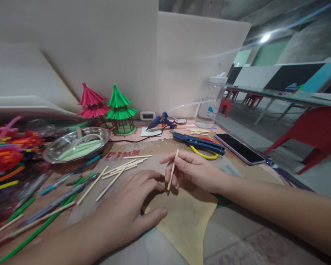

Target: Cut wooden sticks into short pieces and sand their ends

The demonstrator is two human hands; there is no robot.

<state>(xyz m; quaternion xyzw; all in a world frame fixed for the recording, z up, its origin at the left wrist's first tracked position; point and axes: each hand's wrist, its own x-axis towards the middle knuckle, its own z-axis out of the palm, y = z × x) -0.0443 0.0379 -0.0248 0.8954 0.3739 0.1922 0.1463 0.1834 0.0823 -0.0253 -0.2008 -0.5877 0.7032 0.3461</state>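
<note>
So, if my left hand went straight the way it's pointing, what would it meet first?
Probably the fingers of your right hand, or the wooden stick they hold, though depth is hard to judge from this one view.

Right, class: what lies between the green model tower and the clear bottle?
Between the tower and the bottle, the head view shows a white digital display, white paper, a blue glue gun and a round red-rimmed item.

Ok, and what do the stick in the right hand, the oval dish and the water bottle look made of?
Stick: probably plain wood or bamboo, matte and unpainted, judging by its pale tan colour.
Dish: shiny metal, likely stainless steel, from its silvery reflections.
Bottle: smooth, clear plastic or glass; its see-through body doesn't settle which.
</note>
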